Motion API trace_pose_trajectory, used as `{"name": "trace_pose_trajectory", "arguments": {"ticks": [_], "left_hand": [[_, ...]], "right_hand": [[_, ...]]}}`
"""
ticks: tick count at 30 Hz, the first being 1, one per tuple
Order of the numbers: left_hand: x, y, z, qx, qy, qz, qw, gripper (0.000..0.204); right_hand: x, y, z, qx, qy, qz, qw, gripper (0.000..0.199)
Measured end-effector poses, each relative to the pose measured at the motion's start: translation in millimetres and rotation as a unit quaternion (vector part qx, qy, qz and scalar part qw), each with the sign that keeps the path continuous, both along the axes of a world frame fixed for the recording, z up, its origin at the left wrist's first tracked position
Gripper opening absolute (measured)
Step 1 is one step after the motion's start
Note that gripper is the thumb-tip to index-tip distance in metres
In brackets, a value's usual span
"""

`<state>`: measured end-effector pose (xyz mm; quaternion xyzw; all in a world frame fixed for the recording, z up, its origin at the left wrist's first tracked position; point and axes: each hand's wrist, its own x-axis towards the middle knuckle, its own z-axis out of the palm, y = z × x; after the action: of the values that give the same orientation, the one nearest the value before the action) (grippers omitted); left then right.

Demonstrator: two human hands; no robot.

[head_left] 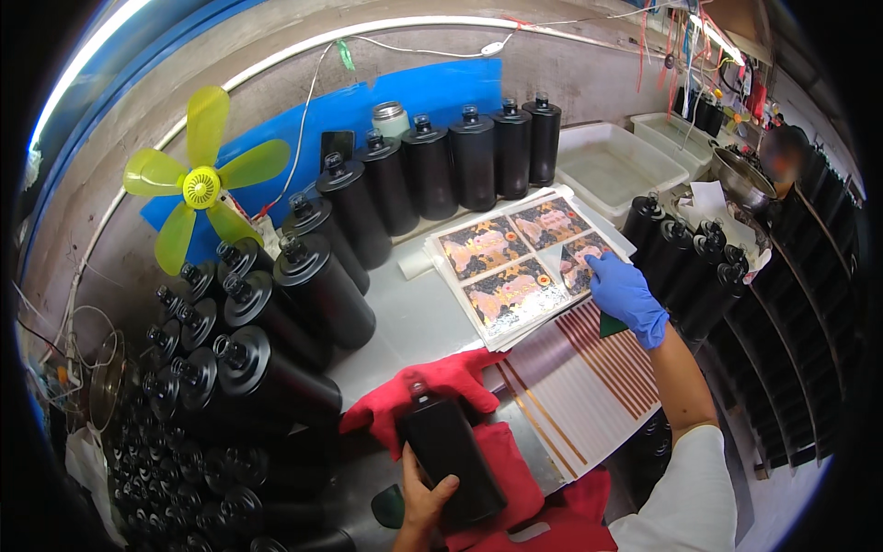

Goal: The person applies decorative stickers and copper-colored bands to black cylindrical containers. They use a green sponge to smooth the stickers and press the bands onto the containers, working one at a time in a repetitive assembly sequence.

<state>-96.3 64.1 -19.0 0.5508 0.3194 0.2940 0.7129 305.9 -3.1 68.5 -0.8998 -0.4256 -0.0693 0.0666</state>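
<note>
Currently your left hand (425, 501) has its grip closed around a black bottle (451, 455) lying on the red cloth (501, 460), still unlabelled. Your gloved right hand (627, 296) pinches a label corner on the sticker sheet (510, 258). Peeling looks begun; sticking remains, with many bare bottles (276, 322) waiting on the table (414, 317).

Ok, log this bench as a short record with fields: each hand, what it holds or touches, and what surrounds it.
left hand: bare, holds black bottle lying on red cloth
right hand: blue glove, fingers on corner of a label on the label sheets
bench left and back: many black capped bottles
back wall: yellow fan
back right: white tubs
</note>
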Motion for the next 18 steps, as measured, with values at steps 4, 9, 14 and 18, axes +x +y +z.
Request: {"name": "trace_pose_trajectory", "arguments": {"ticks": [4, 9, 14, 18], "left_hand": [[-2, 1, -1, 0.006, 0.003, 0.003, 1.000, 0.103], [-2, 1, -1, 0.000, -0.003, -0.002, 1.000, 0.102], [-4, 4, 8, -0.004, 0.008, -0.007, 1.000, 0.103], [-2, 3, 8, -0.001, 0.010, -0.016, 1.000, 0.103]], "right_hand": [[17, 30, -7, 0.008, 0.021, 0.009, 1.000, 0.033], [58, 66, 8, -0.072, 0.152, 0.039, 0.985, 0.034], [40, 69, 36, 0.260, 0.637, 0.013, 0.725, 0.023], [73, 49, 23, 0.317, 0.602, -0.100, 0.726, 0.041]]}}
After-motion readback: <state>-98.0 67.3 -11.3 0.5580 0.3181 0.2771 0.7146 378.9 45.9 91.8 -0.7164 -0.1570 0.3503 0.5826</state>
